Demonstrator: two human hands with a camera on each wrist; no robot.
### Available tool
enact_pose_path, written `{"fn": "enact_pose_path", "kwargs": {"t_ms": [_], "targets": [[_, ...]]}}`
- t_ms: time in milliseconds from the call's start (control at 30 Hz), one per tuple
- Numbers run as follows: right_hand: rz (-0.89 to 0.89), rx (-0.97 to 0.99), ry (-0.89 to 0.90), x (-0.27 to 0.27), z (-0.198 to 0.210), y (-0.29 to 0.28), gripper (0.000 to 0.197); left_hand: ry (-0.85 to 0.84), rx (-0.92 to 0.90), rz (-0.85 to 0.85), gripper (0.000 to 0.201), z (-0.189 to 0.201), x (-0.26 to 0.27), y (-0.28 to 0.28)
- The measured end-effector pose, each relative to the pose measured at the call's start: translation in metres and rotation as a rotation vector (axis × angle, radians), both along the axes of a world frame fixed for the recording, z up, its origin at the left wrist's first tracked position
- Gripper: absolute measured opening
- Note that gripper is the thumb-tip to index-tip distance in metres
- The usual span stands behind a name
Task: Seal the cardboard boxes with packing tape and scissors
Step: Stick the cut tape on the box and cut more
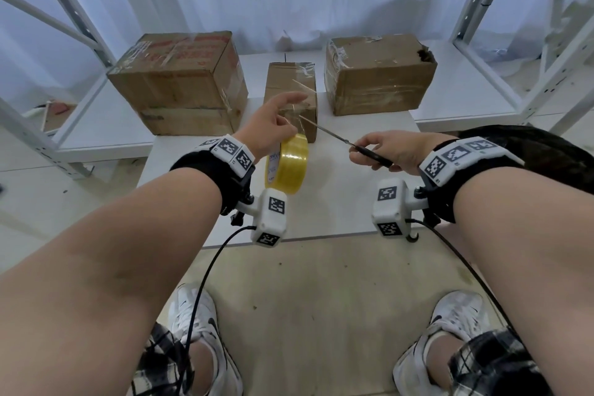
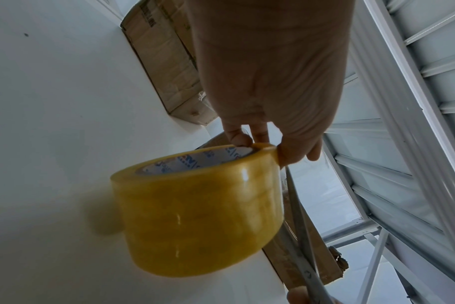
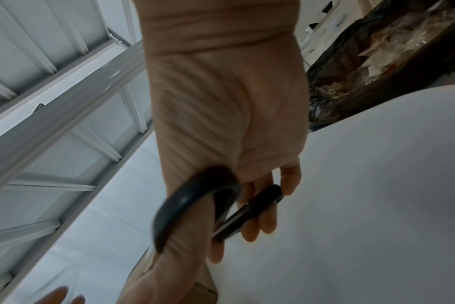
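Boxes: three on the table [image 1: 369, 190]; middle box [image 1: 289, 87], far centre, has a strip stretched toward the roll.
Tape roll [image 1: 289, 164]: hangs from left hand [image 1: 266, 128], lower fingers hooked in the core.
Scissors [image 1: 337, 138]: right hand [image 1: 392, 151] curled round the handles, blades at the strip.
Risk: slack strip may fold onto itself; blades near left fingers.

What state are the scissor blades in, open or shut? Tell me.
Shut, or nearly: in the head view the scissors show as one thin line from the right hand toward the tape roll.
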State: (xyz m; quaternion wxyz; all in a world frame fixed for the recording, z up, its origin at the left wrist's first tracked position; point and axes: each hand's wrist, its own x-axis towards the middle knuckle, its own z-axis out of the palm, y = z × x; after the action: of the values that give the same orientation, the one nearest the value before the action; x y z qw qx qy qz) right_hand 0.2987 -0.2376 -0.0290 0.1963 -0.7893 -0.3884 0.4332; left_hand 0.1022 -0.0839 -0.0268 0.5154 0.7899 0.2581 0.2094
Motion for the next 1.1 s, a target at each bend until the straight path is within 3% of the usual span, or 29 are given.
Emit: {"fn": "enact_pose_path", "kwargs": {"t_ms": [733,1100], "targets": [[-0.083,0.106,0.11,0.0,-0.021,-0.006,0.035,0.003,-0.005,0.012,0.061,0.0,-0.005,0.003],[-0.248,0.136,0.093,-0.001,-0.036,-0.013,0.038,0.014,0.041,0.005,0.065,-0.003,-0.002,0.003]]}}
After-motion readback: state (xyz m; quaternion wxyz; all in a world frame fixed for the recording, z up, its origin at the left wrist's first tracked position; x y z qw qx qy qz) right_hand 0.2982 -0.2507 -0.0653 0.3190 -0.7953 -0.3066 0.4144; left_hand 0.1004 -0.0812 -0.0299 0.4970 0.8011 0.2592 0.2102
